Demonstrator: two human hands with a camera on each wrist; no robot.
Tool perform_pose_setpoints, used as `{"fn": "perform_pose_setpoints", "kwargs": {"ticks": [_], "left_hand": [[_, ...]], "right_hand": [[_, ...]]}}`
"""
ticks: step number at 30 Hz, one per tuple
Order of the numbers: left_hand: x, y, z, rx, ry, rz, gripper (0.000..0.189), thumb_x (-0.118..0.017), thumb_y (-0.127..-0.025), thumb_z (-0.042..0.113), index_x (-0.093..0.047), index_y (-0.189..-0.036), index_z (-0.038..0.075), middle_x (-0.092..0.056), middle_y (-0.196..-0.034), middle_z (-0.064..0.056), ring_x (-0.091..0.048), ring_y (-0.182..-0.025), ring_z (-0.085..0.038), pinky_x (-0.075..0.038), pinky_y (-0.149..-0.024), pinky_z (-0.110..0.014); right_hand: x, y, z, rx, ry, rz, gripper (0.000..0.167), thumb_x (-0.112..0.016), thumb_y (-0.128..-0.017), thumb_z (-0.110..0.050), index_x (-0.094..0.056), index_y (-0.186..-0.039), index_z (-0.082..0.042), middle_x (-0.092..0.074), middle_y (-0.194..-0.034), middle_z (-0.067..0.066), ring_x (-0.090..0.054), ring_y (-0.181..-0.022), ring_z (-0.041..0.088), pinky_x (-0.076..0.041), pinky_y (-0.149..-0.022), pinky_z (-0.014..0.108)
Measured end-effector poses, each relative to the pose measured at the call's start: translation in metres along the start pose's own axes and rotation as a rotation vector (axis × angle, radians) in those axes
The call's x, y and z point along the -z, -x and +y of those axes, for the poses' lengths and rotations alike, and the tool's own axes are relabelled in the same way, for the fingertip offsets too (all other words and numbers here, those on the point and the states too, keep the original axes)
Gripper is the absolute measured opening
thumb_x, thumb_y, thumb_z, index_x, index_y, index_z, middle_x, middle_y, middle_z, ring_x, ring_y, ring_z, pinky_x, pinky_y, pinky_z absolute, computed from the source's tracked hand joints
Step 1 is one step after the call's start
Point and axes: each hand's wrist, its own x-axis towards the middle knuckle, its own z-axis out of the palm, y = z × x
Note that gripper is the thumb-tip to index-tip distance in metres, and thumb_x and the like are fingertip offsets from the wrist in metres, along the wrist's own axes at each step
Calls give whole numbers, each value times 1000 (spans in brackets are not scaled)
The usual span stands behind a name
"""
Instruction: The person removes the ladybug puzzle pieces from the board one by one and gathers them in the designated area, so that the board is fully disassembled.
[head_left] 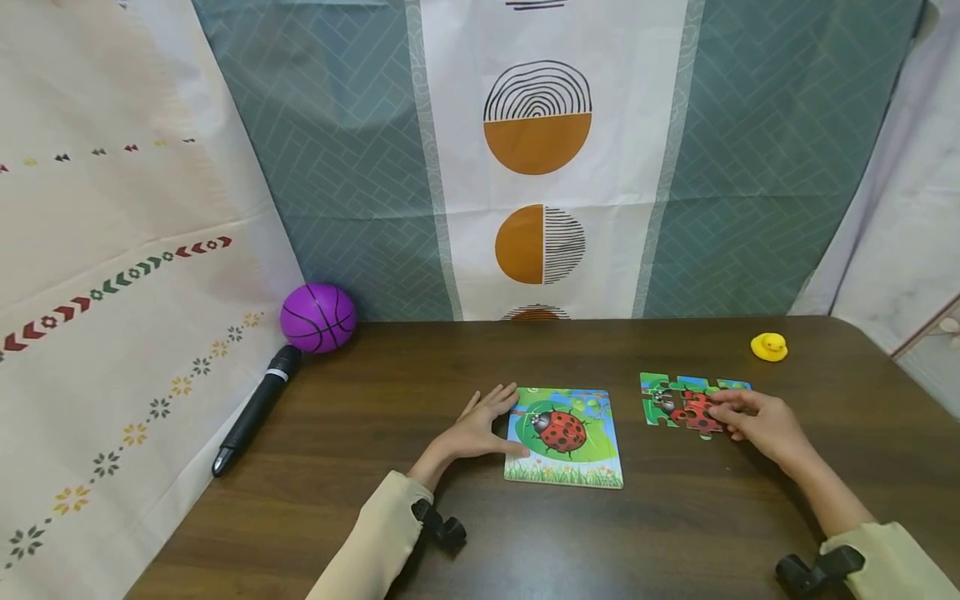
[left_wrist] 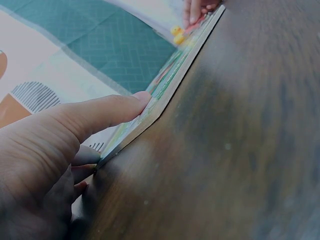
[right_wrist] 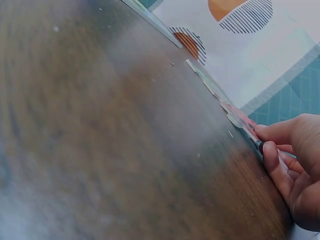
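A square picture board (head_left: 566, 446) with a ladybug on a green leaf lies flat on the table. My left hand (head_left: 480, 425) rests at its left side, thumb (left_wrist: 132, 106) on the printed top and fingers spread along the edge. To the right lie joined puzzle pieces (head_left: 675, 408) forming part of a ladybug picture. At their right end my right hand (head_left: 757, 425) pinches a puzzle piece (right_wrist: 258, 142) between thumb and fingers, low over the table. Most of that piece is hidden by the fingers.
A yellow rubber duck (head_left: 768, 347) sits behind the right hand. At the back left, a purple ball (head_left: 318, 318) and a black microphone (head_left: 257, 412) lie along the table's left edge. Patterned cloths hang behind the table (head_left: 420, 358) and on its left.
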Motion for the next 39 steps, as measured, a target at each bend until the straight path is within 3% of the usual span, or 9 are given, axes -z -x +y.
{"fn": "perform_pose_setpoints", "kwargs": {"ticks": [20, 39], "left_hand": [[0, 0, 1, -5, 0, 1, 94, -78, -81, 37, -28, -155, 8, -16, -165, -9, -7, -154, -30, 3, -122, -60], [0, 1, 1, -5, 1, 3, 94, -78, -80, 37, -27, -155, 9, -16, -165, -9, -7, -154, -30, 4, -122, -60]], "right_hand": [[-4, 1, 3, -22, 19, 17, 51, -61, -96, -34, -59, -122, 10, -69, -87, 4, -56, -60, 2, -52, -56, 20], [-3, -1, 4, -15, 3, 22, 48, -61, -96, -35, -62, -120, 7, -65, -82, -3, -55, -61, 2, -52, -56, 20]]}}
